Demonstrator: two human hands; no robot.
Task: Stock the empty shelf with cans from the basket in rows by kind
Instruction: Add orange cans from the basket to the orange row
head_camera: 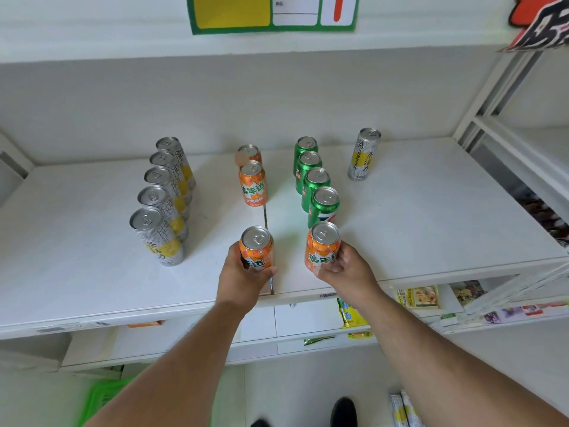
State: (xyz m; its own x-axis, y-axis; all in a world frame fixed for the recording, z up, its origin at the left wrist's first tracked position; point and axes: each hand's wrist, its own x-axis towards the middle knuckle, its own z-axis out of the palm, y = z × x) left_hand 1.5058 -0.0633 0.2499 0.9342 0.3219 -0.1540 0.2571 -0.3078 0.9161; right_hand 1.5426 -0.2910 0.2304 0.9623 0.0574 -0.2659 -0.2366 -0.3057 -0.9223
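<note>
Now 2 orange cans [256, 248] in hands [243, 280]

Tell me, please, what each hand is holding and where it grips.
Each holds an orange can by its lower side: left hand one can, right hand another.

Single head view, close, facing forward-down onto white shelf [431, 211], floor at bottom edge.

A shop: white shelf [431, 211] rows of cans [160, 192], snack packets [418, 297] below
</note>
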